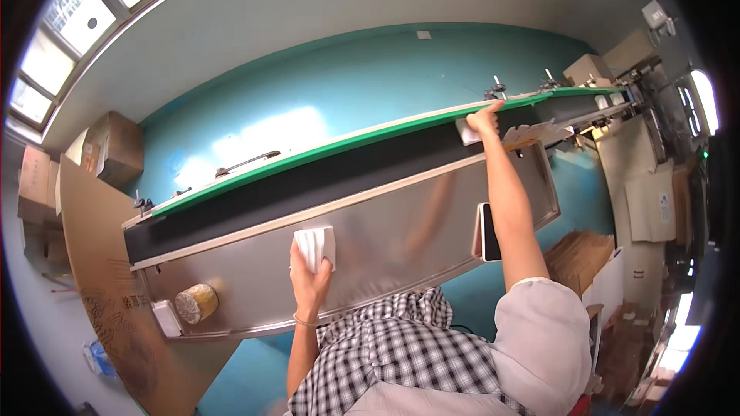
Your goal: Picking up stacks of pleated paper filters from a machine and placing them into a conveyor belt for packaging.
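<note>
Stainless steel side panel (401, 223) on a long conveyor, with a black belt (308, 181) and a green rail (370, 137) along the far edge, all tilted across the head view. The left hand (308, 277) is closed around a small stack of folded white pieces (314, 246), thumb on one side and fingers wrapped over the other, held up right against the steel panel just below the belt edge. The right hand (484, 117) is stretched way out, fingers curled down on another white piece (467, 131) lying on the belt near the green rail, so it's touching or pinching it; can't tell for sure which from this angle.

My read: this is the picking step, pulling white pieces off the belt and gathering them in the left-hand stack. The next move probably needs a clean grip on that far piece and then bringing it back across the belt to the stack, without snagging the flattened cardboard (532, 135) sitting just beside it.

Other stuff around: a phone (489, 233) stuck on the steel panel, a round yellowish cap (196, 303) low on the left end, brown cartons (112, 146) stacked by the wall.
</note>
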### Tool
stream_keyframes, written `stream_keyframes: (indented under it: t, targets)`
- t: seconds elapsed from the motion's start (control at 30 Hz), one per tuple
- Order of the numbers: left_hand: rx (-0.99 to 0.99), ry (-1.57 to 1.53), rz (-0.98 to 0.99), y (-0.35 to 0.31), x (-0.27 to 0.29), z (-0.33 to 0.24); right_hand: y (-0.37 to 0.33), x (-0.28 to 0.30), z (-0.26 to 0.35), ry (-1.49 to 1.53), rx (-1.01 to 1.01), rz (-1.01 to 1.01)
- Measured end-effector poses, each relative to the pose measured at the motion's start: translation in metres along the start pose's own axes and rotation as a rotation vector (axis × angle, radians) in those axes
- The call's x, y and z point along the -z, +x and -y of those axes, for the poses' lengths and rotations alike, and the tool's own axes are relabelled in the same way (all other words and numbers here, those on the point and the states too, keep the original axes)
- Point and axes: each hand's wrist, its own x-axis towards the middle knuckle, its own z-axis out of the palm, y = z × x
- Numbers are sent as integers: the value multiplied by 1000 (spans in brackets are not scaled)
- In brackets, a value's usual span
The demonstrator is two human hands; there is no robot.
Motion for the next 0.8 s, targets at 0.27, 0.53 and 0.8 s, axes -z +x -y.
stream_keyframes:
  t: [0.27,0.53,0.8]
  targets:
    - [79,-12,-33,-8,4,-14,-90,-9,21,-16,291,60]
    - [58,31,-161,-2,18,3,-298,-73,-9,739,450,1129]
    - [124,-5,-176,-17,38,20,-366,-19,-5,779,620,1057]
